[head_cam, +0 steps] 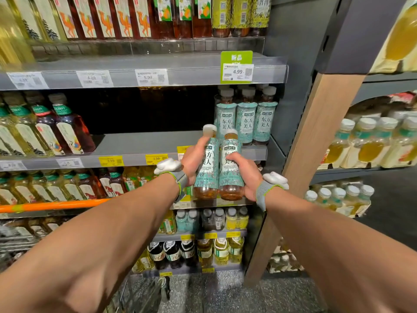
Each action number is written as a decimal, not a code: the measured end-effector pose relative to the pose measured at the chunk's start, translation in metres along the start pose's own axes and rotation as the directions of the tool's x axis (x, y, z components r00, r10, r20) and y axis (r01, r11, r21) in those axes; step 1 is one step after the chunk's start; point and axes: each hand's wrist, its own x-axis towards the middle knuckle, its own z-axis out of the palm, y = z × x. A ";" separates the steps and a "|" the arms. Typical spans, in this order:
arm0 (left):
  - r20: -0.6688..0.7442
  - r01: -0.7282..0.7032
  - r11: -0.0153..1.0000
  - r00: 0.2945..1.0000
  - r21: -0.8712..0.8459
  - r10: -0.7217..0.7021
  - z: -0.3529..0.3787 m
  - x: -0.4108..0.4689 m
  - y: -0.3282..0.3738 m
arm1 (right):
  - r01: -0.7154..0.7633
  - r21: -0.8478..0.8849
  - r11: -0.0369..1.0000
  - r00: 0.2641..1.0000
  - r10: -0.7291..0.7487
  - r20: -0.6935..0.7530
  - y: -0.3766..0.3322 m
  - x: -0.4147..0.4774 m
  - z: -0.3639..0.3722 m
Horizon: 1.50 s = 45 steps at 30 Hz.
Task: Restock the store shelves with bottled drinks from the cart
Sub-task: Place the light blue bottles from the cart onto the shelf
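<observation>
Two teal-labelled bottles, upright, side by side and touching, sit just before the middle shelf [146, 143] edge. Left hand [193, 163] grips the left bottle [206, 175]; right hand [244, 175] grips the right bottle [231, 177], fingers curled round its label. Matching shelved bottles [246, 123] stand just behind, at the shelf's right end. Orange cart handle [52, 205] lies low left.

Grey, lime-edged wristbands [263, 191] — a white pod [275, 178] on each.

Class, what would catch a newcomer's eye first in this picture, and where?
At centre, the left hand grips a teal-labelled bottle, the right hand its twin, side by side. Behind, matching bottles stand at the right end of a half-bare shelf, under a green price tag.
</observation>
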 end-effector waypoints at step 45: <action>-0.177 -0.454 0.730 0.775 0.511 0.606 0.040 0.053 0.064 | 0.428 -0.680 0.595 0.690 -0.702 -0.180 -0.070 0.068 -0.047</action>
